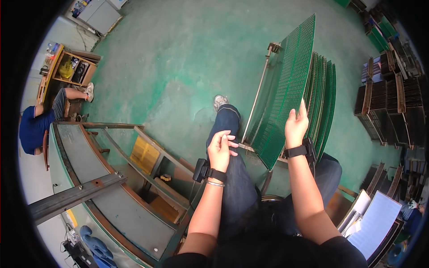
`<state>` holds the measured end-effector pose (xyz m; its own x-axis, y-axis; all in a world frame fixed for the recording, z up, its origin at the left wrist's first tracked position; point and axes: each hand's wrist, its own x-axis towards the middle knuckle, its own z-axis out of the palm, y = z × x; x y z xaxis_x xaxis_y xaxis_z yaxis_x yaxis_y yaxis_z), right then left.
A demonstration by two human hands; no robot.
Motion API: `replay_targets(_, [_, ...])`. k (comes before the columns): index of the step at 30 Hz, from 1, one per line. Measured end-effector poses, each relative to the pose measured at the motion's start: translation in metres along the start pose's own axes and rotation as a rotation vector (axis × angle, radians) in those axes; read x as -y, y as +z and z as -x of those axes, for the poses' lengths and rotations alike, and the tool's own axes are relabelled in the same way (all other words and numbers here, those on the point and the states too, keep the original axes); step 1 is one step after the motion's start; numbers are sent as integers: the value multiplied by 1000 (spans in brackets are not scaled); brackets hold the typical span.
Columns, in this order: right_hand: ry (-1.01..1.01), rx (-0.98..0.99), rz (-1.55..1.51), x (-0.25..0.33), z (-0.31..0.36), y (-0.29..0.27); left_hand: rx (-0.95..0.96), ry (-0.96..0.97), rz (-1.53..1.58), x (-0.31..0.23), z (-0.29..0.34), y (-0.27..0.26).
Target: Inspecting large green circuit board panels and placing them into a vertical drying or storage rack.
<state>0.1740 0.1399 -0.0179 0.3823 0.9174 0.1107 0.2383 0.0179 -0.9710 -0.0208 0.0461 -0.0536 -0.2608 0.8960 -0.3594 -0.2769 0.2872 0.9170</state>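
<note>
A large green perforated circuit board [286, 85] stands tilted at the front of a rack, its long edge running up and away from me. My right hand [296, 128] is at this edge, with the thumb on the near face and the fingers along the edge and partly behind it. More green boards [328, 107] stand upright in a row just to the right. My left hand [219, 151] hovers over my left knee, apart from the boards. Its fingers are loosely bent and spread, and I see nothing in them. Each wrist wears a black strapped device.
A metal rack rod [260, 91] runs along the boards' left side. To the left is a grey-topped bench [89, 152] with a metal bar across it. Stacked dark racks [389, 107] stand at right, near white papers [375, 223]. Another person [33, 129] sits far left.
</note>
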Motion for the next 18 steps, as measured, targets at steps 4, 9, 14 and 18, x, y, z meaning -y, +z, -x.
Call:
replay_targets(4, [-35, 47, 16, 0, 5, -1, -11, 5, 7, -2, 0, -1])
replay_targets(9, [-27, 46, -150, 4, 2, 3, -14, 13, -5, 1, 1, -3])
replay_targets(14, [98, 44, -154, 0, -22, 6, -23, 1, -2, 0, 3, -3])
replay_targets(18, [3, 6, -26, -22, -40, 16, -5, 31, -20, -2, 1, 4])
